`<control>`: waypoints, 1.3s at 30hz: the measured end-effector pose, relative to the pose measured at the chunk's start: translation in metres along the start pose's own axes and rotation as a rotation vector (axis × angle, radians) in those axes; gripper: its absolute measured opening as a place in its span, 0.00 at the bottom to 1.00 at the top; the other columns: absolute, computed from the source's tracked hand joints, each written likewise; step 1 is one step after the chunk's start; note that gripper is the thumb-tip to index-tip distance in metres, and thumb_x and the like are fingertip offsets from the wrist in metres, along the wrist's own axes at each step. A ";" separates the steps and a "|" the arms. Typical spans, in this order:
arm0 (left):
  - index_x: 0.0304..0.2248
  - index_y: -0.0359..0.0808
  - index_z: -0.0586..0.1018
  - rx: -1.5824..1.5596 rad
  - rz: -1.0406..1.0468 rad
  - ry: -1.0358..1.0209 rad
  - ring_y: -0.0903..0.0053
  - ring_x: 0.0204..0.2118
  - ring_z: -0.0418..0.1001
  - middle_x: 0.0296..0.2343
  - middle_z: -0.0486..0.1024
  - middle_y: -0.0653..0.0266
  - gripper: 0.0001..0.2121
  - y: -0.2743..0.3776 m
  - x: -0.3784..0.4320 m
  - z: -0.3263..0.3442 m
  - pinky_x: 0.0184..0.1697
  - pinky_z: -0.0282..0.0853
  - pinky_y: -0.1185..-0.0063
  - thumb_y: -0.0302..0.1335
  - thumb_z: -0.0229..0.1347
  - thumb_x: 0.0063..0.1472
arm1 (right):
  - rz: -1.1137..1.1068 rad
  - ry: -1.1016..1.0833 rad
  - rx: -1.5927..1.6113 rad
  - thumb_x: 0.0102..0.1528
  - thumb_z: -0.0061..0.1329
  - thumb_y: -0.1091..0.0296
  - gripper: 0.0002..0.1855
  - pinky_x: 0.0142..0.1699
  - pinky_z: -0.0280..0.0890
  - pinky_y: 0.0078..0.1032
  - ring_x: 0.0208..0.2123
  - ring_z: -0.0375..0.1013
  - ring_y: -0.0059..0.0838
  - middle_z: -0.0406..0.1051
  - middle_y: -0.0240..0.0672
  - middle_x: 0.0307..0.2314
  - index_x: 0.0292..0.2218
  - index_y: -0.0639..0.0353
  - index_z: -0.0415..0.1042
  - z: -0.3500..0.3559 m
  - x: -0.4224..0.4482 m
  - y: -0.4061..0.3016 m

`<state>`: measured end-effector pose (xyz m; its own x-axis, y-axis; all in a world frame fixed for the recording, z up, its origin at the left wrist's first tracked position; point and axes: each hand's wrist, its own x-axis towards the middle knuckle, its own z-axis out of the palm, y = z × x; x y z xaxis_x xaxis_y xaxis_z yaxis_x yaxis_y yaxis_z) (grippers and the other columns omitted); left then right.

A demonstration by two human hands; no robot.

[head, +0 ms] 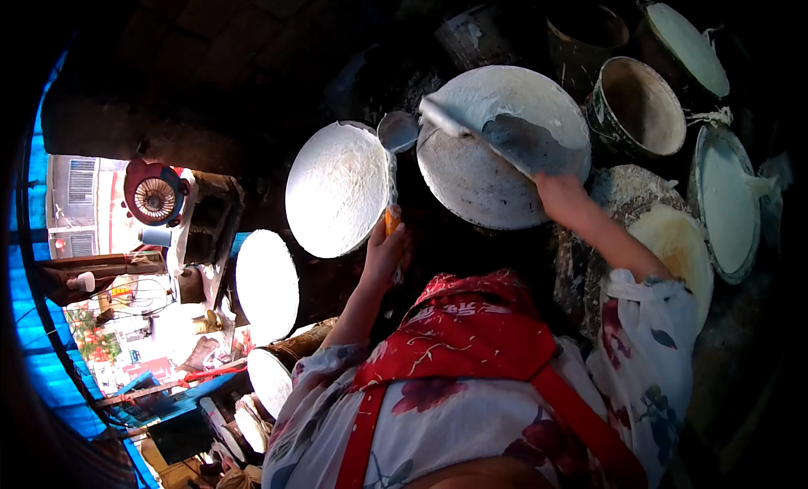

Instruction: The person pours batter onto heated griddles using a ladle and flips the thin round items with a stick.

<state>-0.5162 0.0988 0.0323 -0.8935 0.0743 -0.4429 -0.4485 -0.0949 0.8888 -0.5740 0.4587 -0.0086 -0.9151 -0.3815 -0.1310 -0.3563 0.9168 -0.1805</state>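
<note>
In front of me is a round metal pan (454, 173), partly coated with white paste (517, 88) along its far side. My right hand (560, 195) grips a thin stick-like spreader (505, 156), whose thick white-coated end lies over the pan's left rim. A ladle (398, 130) has its bowl between this pan and a second round surface (338, 192) covered in white paste. Its orange handle (392, 219) is in my left hand (383, 246), close to that second surface's lower right edge. Shadow hides the supports under both rounds.
To the right stand an uncovered bucket (641, 107) and containers of pale liquid (729, 202), (688, 50). A yellowish round slab (672, 249) lies below my right forearm. More white rounds (267, 284) and a red electric fan (154, 198) are at the left.
</note>
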 end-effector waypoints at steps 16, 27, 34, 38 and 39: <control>0.46 0.40 0.64 -0.035 -0.122 0.112 0.86 0.10 0.59 0.17 0.63 0.71 0.13 0.017 -0.060 0.001 0.11 0.56 0.87 0.30 0.45 0.63 | 0.005 -0.053 -0.005 0.49 0.39 0.76 0.10 0.32 0.67 0.39 0.27 0.74 0.45 0.73 0.45 0.22 0.35 0.63 0.65 -0.022 -0.025 0.021; 0.47 0.38 0.64 -0.016 -0.172 0.148 0.85 0.10 0.60 0.17 0.64 0.71 0.15 0.013 -0.078 0.008 0.11 0.56 0.87 0.31 0.46 0.62 | -0.156 -0.149 -0.001 0.51 0.38 0.73 0.06 0.33 0.65 0.44 0.27 0.72 0.49 0.71 0.45 0.21 0.32 0.61 0.66 -0.040 -0.034 0.021; 0.53 0.39 0.60 0.107 -0.186 0.127 0.84 0.11 0.61 0.17 0.63 0.71 0.20 0.016 -0.089 0.014 0.14 0.58 0.86 0.31 0.47 0.62 | -0.093 0.086 0.039 0.50 0.38 0.74 0.05 0.32 0.64 0.44 0.25 0.71 0.51 0.70 0.47 0.19 0.31 0.61 0.65 -0.016 -0.019 0.057; 0.53 0.39 0.61 0.083 -0.199 0.137 0.86 0.13 0.61 0.18 0.63 0.71 0.20 0.010 -0.103 0.011 0.15 0.58 0.86 0.29 0.47 0.62 | -0.184 -0.186 0.023 0.50 0.39 0.75 0.05 0.32 0.63 0.44 0.27 0.72 0.50 0.71 0.48 0.22 0.32 0.62 0.64 -0.051 -0.045 0.020; 0.52 0.39 0.61 0.083 -0.203 0.138 0.87 0.15 0.61 0.19 0.63 0.72 0.20 0.010 -0.110 0.011 0.17 0.59 0.87 0.29 0.48 0.61 | -0.095 -0.165 0.042 0.50 0.39 0.75 0.06 0.32 0.63 0.44 0.27 0.72 0.50 0.71 0.48 0.22 0.32 0.62 0.64 -0.055 -0.050 0.027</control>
<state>-0.4216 0.1005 0.0911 -0.7830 -0.0528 -0.6198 -0.6203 -0.0092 0.7843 -0.5485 0.5086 0.0463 -0.8333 -0.4832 -0.2685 -0.4281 0.8714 -0.2395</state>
